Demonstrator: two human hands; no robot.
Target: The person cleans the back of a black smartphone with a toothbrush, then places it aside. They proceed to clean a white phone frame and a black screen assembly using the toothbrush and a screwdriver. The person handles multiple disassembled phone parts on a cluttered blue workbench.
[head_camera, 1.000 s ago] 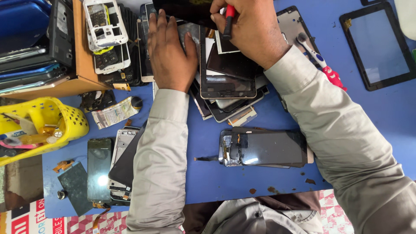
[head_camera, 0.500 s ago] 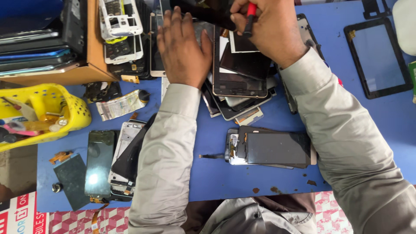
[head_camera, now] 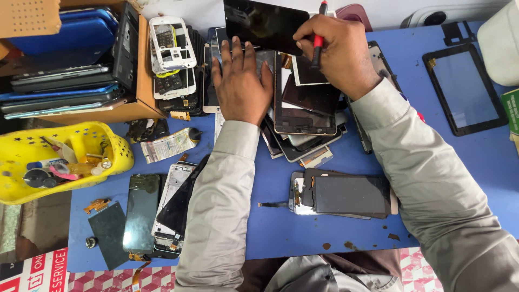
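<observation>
A: From the head camera, what had changed?

B: The right hand, gripping a red tool, had lifted a dark panel clear of the stack.

A: And the left hand?

B: Open, flat, pressing that stack onto the blue tabletop; the separation looked done.

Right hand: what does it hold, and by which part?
The right hand holds a red screwdriver by its handle; whether it also grips the dark screen panel cannot be told.

blue worktable, checkered floor, even light
</observation>
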